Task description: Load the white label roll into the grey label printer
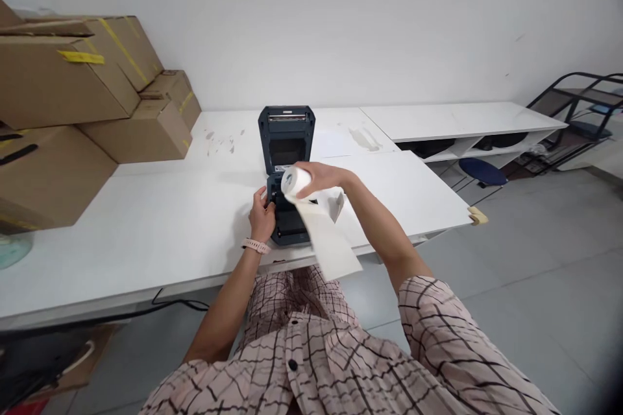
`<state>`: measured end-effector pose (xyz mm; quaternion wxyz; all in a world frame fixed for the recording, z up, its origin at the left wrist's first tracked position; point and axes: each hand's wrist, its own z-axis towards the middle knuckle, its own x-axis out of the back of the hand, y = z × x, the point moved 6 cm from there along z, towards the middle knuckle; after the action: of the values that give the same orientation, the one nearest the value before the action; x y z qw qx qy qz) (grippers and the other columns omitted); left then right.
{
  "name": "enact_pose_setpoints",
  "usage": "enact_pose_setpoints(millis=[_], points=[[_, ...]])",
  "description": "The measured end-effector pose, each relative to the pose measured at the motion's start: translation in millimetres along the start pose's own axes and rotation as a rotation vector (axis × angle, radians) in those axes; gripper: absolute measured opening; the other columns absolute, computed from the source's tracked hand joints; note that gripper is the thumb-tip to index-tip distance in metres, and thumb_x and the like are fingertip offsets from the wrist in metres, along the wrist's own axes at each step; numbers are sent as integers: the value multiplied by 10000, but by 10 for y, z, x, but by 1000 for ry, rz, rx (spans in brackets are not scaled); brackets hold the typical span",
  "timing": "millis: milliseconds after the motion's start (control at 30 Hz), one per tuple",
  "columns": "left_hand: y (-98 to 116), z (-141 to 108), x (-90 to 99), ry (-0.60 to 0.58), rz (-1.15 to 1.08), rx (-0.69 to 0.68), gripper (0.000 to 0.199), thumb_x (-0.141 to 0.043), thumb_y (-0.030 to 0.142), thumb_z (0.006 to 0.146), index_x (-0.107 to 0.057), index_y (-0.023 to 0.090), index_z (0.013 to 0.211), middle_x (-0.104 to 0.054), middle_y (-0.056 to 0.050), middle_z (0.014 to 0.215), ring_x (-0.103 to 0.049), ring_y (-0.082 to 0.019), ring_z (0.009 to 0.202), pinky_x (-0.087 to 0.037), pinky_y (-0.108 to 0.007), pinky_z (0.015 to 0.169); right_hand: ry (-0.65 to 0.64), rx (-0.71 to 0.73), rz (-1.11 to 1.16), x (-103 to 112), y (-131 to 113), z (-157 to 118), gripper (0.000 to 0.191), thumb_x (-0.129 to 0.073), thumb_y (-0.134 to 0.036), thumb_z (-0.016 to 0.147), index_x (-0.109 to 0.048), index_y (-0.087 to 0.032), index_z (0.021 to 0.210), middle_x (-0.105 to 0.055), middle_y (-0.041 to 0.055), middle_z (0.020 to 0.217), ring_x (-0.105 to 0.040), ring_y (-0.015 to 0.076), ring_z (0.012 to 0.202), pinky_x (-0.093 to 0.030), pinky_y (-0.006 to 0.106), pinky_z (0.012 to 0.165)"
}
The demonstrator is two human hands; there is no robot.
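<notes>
A dark label printer (pixel 289 235) stands on the white table with its lid (pixel 287 136) raised. Over its open bay, my right hand (pixel 318 178) is closed round a roll of white labels (pixel 296 181). A loose strip of the roll (pixel 333 246) hangs down past the table's front edge. At the printer's left side, my left hand (pixel 263 215) grips the rim of the body, with the thumb at the inner edge. Part of the bay is hidden behind the roll.
Cardboard boxes (pixel 146 133) are piled at the left of the white table (pixel 170 220). A crumpled paper piece (pixel 337 206) lies right of the printer. A blue stool (pixel 483 172) stands beyond the table's right end. Black cable (pixel 185 303) runs below the front edge.
</notes>
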<state>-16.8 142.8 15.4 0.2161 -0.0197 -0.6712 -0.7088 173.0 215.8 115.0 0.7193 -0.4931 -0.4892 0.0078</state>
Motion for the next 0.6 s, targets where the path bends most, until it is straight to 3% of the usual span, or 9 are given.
enact_pose_setpoints(millis=[133,267,433,600], points=[[16,-16,12,3,-11,12,550,-573,172,838,-512,258,1378,-730,-80,1264,-637,-307,1247,-424,-514,1098,-185,-126,-433,-417,-73,341,746,-866,-490,618,-629,-208,1266,-699,130,1266,-670,364,1113,-532,471,947],[5,-18,3,-12,6,-1,549,-550,186,848,-505,243,1392,-722,-95,1274,-664,-307,1199,-441,-509,1085,-235,-197,-506,-617,12,348,759,-779,-535,759,-554,-186,1395,-645,163,1391,-647,378,1215,-532,461,973],[-21,-13,-5,1,-18,-16,524,-544,194,849,-525,242,1370,-731,-87,1254,-690,-290,1143,-451,-504,1075,1,-69,-519,-749,-217,-167,604,-619,-415,949,-494,-158,1481,-514,183,1539,-479,369,1431,-406,535,1146],[-60,-9,-26,5,-55,-22,511,-541,192,853,-537,234,1362,-710,-100,1299,-669,-283,1201,-436,-499,1110,150,-60,-514,-1178,-397,-695,531,-482,-426,1036,-501,-148,1488,-513,184,1541,-469,340,1448,-402,534,1177]])
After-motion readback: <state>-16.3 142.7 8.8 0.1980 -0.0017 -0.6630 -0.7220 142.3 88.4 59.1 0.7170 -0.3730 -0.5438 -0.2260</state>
